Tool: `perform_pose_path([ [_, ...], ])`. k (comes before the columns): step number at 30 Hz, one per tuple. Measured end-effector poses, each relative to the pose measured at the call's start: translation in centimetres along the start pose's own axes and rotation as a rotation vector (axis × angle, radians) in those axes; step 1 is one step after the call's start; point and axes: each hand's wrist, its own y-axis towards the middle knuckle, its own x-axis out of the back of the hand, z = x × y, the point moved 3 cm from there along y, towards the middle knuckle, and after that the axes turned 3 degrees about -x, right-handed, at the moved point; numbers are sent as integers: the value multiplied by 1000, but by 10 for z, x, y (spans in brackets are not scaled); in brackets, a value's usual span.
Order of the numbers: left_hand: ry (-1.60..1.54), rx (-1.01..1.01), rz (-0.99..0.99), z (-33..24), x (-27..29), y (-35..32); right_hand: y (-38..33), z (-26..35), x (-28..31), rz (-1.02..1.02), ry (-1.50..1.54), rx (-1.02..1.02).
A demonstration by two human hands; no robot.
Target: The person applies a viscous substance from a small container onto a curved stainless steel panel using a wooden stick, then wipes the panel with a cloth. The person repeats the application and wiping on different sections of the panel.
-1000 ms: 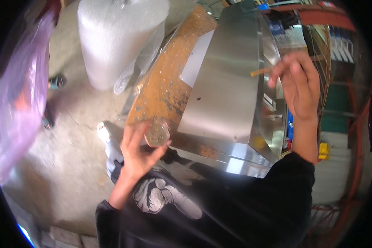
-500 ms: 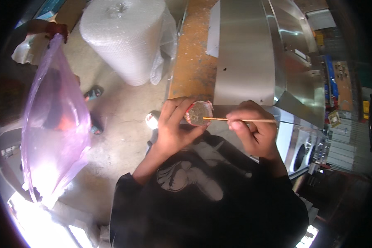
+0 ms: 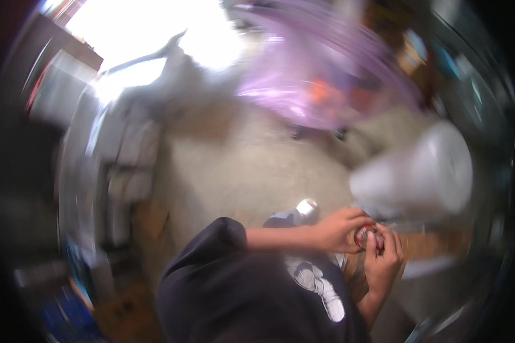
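Observation:
My left hand point(image 3: 342, 230) is wrapped round a small round red-rimmed tin point(image 3: 361, 235) in front of my body, to the right of the picture's middle. Against the tin's other side presses my right hand point(image 3: 383, 262), its thumb and fingers closed about it. A short pale sliver, perhaps the end of a thin wooden stick point(image 3: 391, 226), shows by the right fingertips. Most of the tin's contents is covered by my fingers, and motion blur hides finer detail.
A large roll of bubble wrap point(image 3: 418, 171) stands at the right. Beyond it, a person holds up a big translucent purple bag point(image 3: 303, 86). Boxes point(image 3: 129, 137) line the left side, and an orange-brown board point(image 3: 440, 243) lies right of my hands.
The view has swung left, bringing the purple bag to the top and the bubble wrap to the right. My right hand has moved from holding the stick over the tin to gripping the tin itself.

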Motion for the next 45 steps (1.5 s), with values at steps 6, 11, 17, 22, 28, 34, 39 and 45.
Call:
perform_pose_path([
  [6, 332, 117, -477, -65, 51, -105, 3, 80, -44, 337, 237, 441],
  [11, 515, 286, -786, -132, 113, -219, -23, 203, -112, 556, 341, 875],
  [17, 629, 327, -1092, -181, 159, -304, -49, 305, -152, 669, 501, 998],
  [22, 828, 444, -1354, -239, 223, -425, -69, 412, -276, 937, 863, 718],
  [28, 1132, 658, -1671, -325, 271, -597, -208, 565, -528, 1246, 679, 268],
  [34, 1420, 965, -2034, -389, 275, -729, -442, 744, -641, 1689, 614, 921],
  [39, 1478, 1098, -2566, -383, 283, -837, -608, 927, -720, 1765, 708, 1276],
  [45, 1609, 1101, -3035, -386, 340, -949, -816, 1197, -843, 1613, 985, 1557],
])
